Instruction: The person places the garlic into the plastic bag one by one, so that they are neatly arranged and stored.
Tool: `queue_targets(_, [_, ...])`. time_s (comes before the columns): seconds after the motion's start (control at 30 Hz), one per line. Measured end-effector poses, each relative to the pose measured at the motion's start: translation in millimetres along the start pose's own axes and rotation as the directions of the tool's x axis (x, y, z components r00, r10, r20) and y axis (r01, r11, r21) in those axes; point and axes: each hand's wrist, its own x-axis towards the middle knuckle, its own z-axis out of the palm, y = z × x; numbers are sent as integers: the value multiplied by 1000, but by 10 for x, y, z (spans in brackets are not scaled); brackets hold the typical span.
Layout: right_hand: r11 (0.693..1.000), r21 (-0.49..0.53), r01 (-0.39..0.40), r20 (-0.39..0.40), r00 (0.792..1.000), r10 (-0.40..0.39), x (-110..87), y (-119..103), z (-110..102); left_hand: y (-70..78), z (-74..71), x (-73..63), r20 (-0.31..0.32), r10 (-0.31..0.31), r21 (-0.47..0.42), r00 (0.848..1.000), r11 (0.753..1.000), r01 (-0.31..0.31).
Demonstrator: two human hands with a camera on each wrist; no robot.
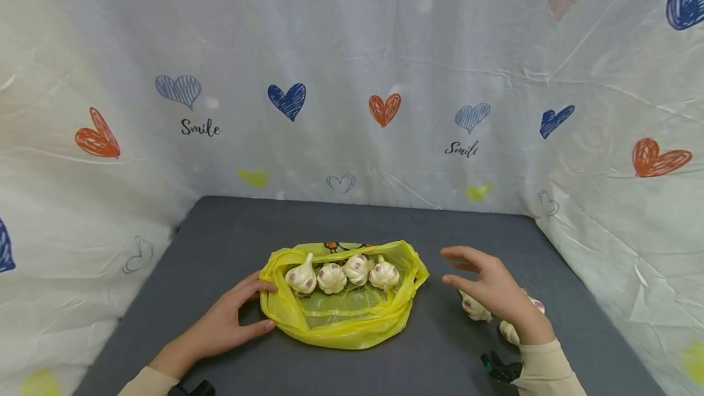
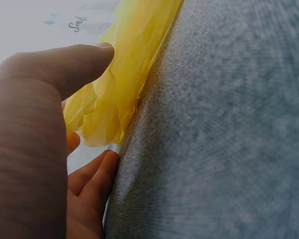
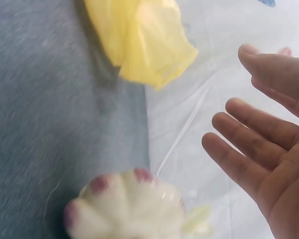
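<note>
A yellow plastic bag lies with its mouth spread wide on the dark grey table. Several white garlic bulbs with purple marks sit in a row inside it. At the bag's left side is my left hand, thumb and fingers spread apart, fingertips right at the yellow plastic. My right hand hovers right of the bag, holding nothing, its fingers extended in the right wrist view. Below and behind it are loose garlic bulbs, partly hidden by the hand; one bulb shows large in the right wrist view.
The grey table runs back to a white curtain printed with hearts and "Smile", which also hangs along both sides. Black wrist straps show near the sleeves.
</note>
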Motion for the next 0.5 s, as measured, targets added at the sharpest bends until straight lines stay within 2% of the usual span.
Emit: queue_targets(0.5, [997,-14,-82,27,996,82,-279,216,-58,-2,-11,11,13,-11,-10,1000,1000,11])
